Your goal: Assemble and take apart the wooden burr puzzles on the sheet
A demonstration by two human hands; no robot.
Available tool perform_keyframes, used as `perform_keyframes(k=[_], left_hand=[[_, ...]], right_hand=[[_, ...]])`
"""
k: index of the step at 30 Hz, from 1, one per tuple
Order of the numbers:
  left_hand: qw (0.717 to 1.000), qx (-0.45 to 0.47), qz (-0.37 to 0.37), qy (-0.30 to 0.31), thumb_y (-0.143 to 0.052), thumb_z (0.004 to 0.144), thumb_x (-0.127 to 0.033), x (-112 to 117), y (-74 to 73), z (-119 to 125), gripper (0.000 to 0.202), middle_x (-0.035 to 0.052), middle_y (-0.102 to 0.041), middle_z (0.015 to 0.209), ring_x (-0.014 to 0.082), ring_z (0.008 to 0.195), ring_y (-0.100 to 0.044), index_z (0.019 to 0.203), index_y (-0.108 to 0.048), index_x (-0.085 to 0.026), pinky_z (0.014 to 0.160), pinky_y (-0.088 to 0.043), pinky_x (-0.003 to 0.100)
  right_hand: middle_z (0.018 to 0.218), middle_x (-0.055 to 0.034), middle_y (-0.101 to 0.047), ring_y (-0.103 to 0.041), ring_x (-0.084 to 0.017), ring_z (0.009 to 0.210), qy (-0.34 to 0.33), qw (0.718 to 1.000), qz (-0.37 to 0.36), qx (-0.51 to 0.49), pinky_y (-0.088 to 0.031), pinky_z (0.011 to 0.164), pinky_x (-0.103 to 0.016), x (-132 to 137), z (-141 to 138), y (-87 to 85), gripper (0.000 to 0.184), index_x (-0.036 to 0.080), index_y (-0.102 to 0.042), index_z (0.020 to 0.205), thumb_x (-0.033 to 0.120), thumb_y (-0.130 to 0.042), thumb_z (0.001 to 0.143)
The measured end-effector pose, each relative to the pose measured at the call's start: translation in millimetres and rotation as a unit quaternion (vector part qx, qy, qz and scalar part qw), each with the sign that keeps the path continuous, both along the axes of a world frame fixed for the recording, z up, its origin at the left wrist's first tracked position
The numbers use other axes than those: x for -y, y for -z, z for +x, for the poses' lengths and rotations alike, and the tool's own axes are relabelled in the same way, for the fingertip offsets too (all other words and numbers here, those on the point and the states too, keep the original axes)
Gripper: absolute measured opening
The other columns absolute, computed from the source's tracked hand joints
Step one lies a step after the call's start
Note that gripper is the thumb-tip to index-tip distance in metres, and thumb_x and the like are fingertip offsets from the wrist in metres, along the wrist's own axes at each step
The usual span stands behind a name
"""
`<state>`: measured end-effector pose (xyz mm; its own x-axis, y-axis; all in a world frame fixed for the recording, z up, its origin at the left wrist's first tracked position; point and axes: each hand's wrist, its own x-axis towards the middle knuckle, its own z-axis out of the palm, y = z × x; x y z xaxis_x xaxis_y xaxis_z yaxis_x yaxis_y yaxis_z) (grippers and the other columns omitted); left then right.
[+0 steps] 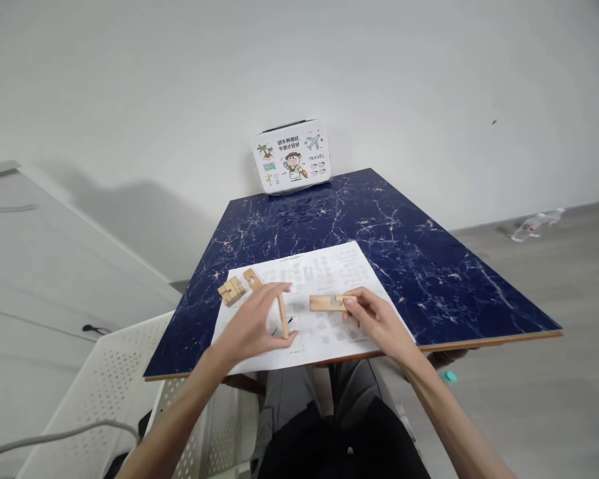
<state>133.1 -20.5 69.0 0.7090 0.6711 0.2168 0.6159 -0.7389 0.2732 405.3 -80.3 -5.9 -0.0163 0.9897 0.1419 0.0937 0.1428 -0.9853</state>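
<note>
My left hand (259,322) pinches a thin notched wooden bar (282,318) between thumb and fingers, holding it upright over a printed white sheet (324,273). My right hand (374,319) grips the end of a flat notched wooden piece (327,303), which lies level just above the sheet. Two more wooden pieces rest at the sheet's left edge: a blocky assembled cluster (231,290) and a short notched bar (252,277) beside it.
The sheet lies on a dark blue marbled table (429,266) against a white wall. A white illustrated box (292,157) stands at the table's far edge. A white perforated chair (110,386) is at the left. A plastic bottle (534,226) lies on the floor at right.
</note>
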Motion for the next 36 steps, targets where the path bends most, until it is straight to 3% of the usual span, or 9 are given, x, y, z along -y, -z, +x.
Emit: perform_keyframes(k=[4,7,11,15,20,29,33,36], left_hand=[[0.994,0.005,0.018,-0.111,-0.077,0.081,-0.049,-27.3,-1.7,-32.6,0.082,0.0131,-0.057,0.145,0.0353,0.135,-0.053,0.148,-0.038,-0.025,0.112,-0.043,0.05],[0.984,-0.006,0.015,-0.179,-0.074,0.081,-0.058,-55.4,5.9,-41.8,0.089,0.0137,-0.056,0.146,0.0373,0.135,-0.052,0.152,-0.034,-0.023,0.112,-0.041,0.052],[0.981,-0.003,0.036,-0.192,-0.075,0.078,-0.062,-90.7,28.0,-40.3,0.085,0.0131,-0.059,0.143,0.0352,0.135,-0.051,0.145,-0.043,-0.02,0.116,-0.034,0.052],[0.974,-0.013,0.03,-0.225,-0.073,0.075,-0.071,-109.3,49.1,-42.8,0.083,0.0139,-0.059,0.141,0.0356,0.138,-0.046,0.137,-0.053,-0.02,0.118,-0.03,0.05],[0.966,-0.066,0.037,-0.247,-0.061,0.08,-0.079,-113.5,58.7,-50.0,0.077,0.0166,-0.058,0.144,0.0398,0.147,-0.034,0.131,-0.062,-0.021,0.121,-0.021,0.054],[0.959,-0.133,0.094,-0.23,-0.041,0.092,-0.077,-105.0,63.1,-48.8,0.084,0.0176,-0.049,0.157,0.0421,0.152,-0.026,0.147,-0.052,-0.014,0.124,-0.005,0.063],[0.956,-0.152,0.104,-0.228,-0.039,0.095,-0.074,-101.1,62.5,-46.3,0.086,0.0212,-0.047,0.158,0.0432,0.153,-0.026,0.152,-0.047,-0.01,0.124,-0.005,0.065],[0.967,-0.114,0.113,-0.196,-0.044,0.096,-0.07,-92.1,55.4,-38.8,0.084,0.0215,-0.04,0.162,0.0411,0.154,-0.024,0.154,-0.042,-0.009,0.125,-0.013,0.062]], right_hand=[[0.078,-0.002,-0.066,-0.055,-0.018,0.065,0.008,1.0,-0.006,0.003,-0.042,0.062,-0.03,-0.8,0.9,1.9,0.038,0.023,-0.06,0.095,0.06,-0.053,0.099],[0.079,-0.0019,-0.067,-0.055,-0.019,0.065,0.001,1.0,-0.013,0.008,-0.043,0.062,-0.03,-0.9,-2.7,4.1,0.037,0.023,-0.06,0.098,0.059,-0.052,0.1],[0.08,-0.0023,-0.068,-0.057,-0.019,0.067,0.002,1.0,-0.013,0.017,-0.043,0.064,-0.03,0.1,-4.8,4.9,0.037,0.023,-0.06,0.101,0.059,-0.052,0.1],[0.079,-0.0021,-0.069,-0.058,-0.019,0.067,-0.003,1.0,-0.02,0.024,-0.043,0.064,-0.029,0.9,-4.6,3.4,0.037,0.022,-0.06,0.102,0.057,-0.052,0.101],[0.079,-0.0019,-0.069,-0.059,-0.018,0.067,-0.001,0.999,-0.011,0.036,-0.044,0.064,-0.029,0.5,-5.0,3.9,0.035,0.022,-0.061,0.101,0.056,-0.051,0.101],[0.08,-0.0023,-0.069,-0.058,-0.018,0.067,-0.002,0.999,-0.008,0.047,-0.041,0.063,-0.029,1.4,-5.7,2.8,0.036,0.021,-0.061,0.103,0.056,-0.05,0.102],[0.08,-0.0023,-0.069,-0.059,-0.018,0.068,-0.003,0.999,-0.009,0.044,-0.042,0.064,-0.029,1.1,-5.4,3.0,0.037,0.021,-0.061,0.102,0.056,-0.05,0.102],[0.079,-0.0019,-0.069,-0.059,-0.018,0.068,-0.004,0.999,-0.009,0.044,-0.042,0.065,-0.029,0.7,-5.1,3.1,0.037,0.021,-0.061,0.101,0.057,-0.05,0.101]])
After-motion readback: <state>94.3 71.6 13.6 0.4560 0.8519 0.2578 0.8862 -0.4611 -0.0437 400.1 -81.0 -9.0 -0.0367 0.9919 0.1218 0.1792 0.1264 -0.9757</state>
